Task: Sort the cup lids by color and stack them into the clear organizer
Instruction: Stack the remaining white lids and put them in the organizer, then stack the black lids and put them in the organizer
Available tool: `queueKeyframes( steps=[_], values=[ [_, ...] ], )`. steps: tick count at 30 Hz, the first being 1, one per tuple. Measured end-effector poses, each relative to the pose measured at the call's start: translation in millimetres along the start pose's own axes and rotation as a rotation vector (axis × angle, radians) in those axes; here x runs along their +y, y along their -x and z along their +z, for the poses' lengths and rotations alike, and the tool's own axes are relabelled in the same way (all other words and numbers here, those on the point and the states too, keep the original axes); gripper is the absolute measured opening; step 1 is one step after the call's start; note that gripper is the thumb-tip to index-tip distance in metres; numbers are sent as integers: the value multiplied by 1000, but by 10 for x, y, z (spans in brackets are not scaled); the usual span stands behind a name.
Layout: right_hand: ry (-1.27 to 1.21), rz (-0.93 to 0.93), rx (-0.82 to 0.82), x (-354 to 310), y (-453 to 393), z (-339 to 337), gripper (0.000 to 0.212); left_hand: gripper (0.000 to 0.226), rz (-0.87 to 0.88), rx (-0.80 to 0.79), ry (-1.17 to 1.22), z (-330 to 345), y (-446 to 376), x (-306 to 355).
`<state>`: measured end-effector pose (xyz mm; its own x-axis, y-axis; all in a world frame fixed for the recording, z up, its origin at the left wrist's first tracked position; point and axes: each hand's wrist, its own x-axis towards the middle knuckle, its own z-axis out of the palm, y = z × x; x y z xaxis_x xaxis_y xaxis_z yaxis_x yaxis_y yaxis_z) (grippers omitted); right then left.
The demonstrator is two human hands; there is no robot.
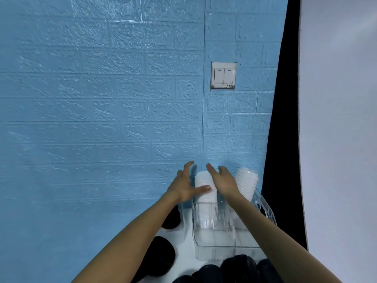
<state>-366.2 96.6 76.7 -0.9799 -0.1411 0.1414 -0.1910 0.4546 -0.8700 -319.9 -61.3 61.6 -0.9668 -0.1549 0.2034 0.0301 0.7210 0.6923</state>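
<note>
Organizer (214, 237): stood on the table (187, 237), against the wall (102, 99).
In it, left compartment: one lid stack (205, 193), rising above the rim. Right compartment: a second lid stack (245, 182), leaning right.
Left hand (186, 185): left of the first stack, thumb touching it. Right hand (224, 181): between the two stacks.
Left of the organizer: loose lids (162, 256) on the table.
Before the organizer: more lids (238, 266), nearest the viewer.
Above the organizer: wall switch (223, 75).
</note>
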Motion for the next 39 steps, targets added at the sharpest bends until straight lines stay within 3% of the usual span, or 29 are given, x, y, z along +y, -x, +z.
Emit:
queueKeyframes(
  steps=[3, 6, 10, 15, 21, 33, 39],
  values=[
    [59, -241, -30, -33, 411, -197, 73, 118, 147, 101, -5, -203, 282, 5],
    [135, -350, -106, 78, 874, -422, 66, 107, 243, 178, 23, -349, 706, 57],
    [200, -343, -148, 374, 1367, -659, 70, 95, 259, 167, 76, -344, 1333, 164],
    [231, -363, -148, 766, 1760, -868, 60, 89, 253, 56, 52, -130, 1871, 173],
    [185, -277, -22, 1200, 1980, -1111, 45, 84, 211, 3, 36, 72, 2163, 194],
    [291, -296, -61, 1486, 2607, -1084, 38, 55, 179, -50, 12, 458, 2784, 330],
    [351, -391, -186, 1579, 3238, -877, 58, 56, 235, -59, -73, 905, 3422, 261]
  ],
)
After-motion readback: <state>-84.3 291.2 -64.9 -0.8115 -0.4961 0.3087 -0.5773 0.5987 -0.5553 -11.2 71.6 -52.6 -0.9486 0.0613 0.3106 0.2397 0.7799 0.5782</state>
